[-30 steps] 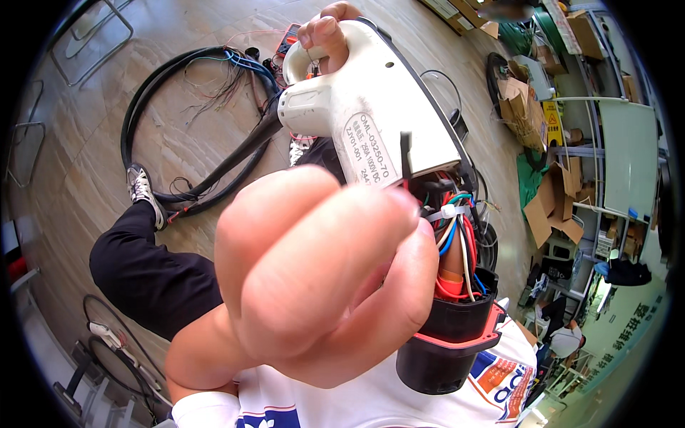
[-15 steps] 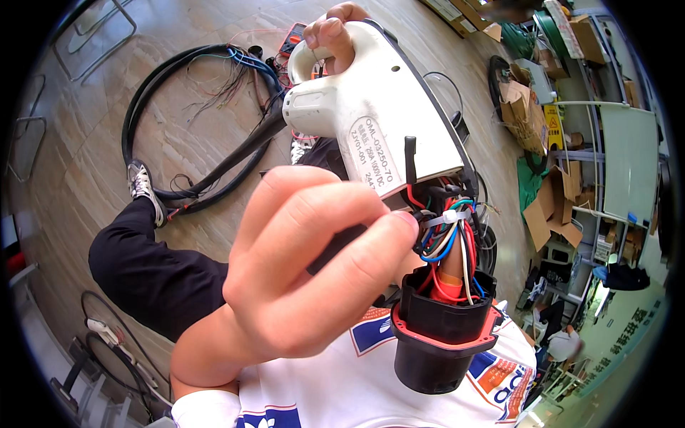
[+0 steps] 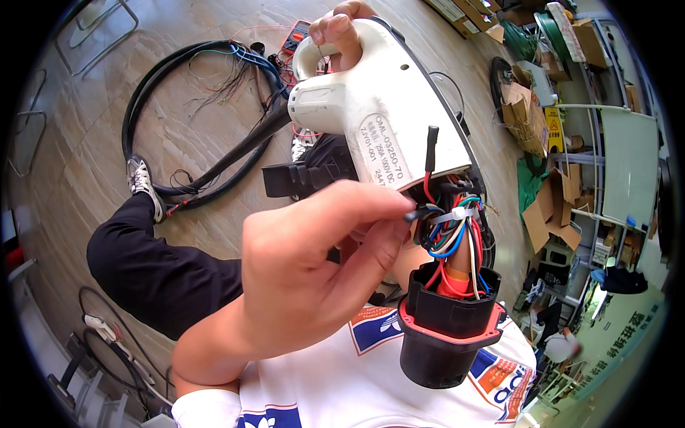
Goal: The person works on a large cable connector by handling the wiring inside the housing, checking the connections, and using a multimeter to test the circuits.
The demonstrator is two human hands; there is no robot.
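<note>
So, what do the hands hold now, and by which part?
Right hand grips the white charging plug housing by its loop handle; left hand pinches a thin black wire tip.

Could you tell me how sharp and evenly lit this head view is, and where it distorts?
Head view: even daylight, no harsh glare; the left hand looms large and slightly soft, the white connector housing is sharp; shelving bends toward the black fisheye rim.

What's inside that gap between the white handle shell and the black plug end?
Between the white connector shell and the black socket, a bundle of coloured wires shows, bound by a white tie. The left hand covers the bundle's left side; where the wires end inside the socket is hidden.
</note>
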